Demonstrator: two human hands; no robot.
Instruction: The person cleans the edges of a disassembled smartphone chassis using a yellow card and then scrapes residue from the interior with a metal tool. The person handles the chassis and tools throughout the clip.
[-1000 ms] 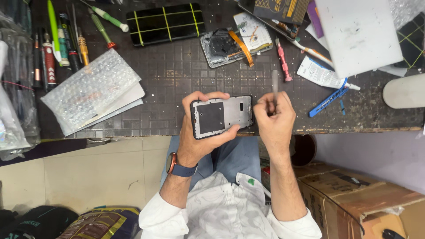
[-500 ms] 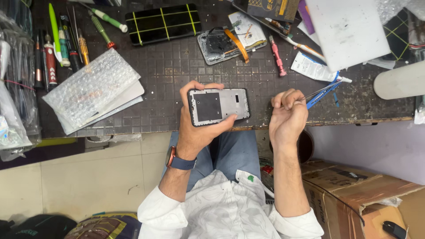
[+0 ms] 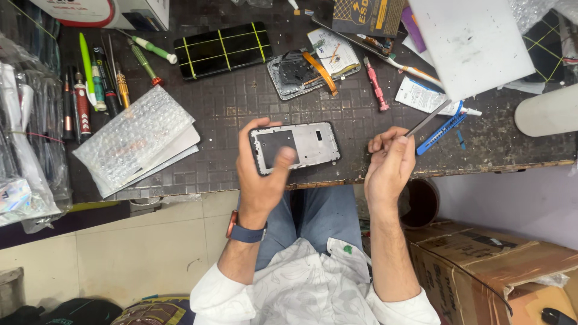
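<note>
My left hand (image 3: 262, 174) grips a phone frame (image 3: 296, 147) above the near edge of the counter (image 3: 241, 108), fingers wrapped round its end, thumb pressed on its dark panel. My right hand (image 3: 390, 165), apart to the right, pinches thin metal tweezers (image 3: 426, 118) angled toward a blue tool (image 3: 441, 126).

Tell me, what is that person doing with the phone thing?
A person sits at a dark work table covered in tools. Their left hand holds an opened phone frame, thumb resting on it. Their right hand pinches thin metal tweezers, held off to the side, not touching the frame. Screwdrivers, a black phone and another taken-apart phone lie nearby.
</note>
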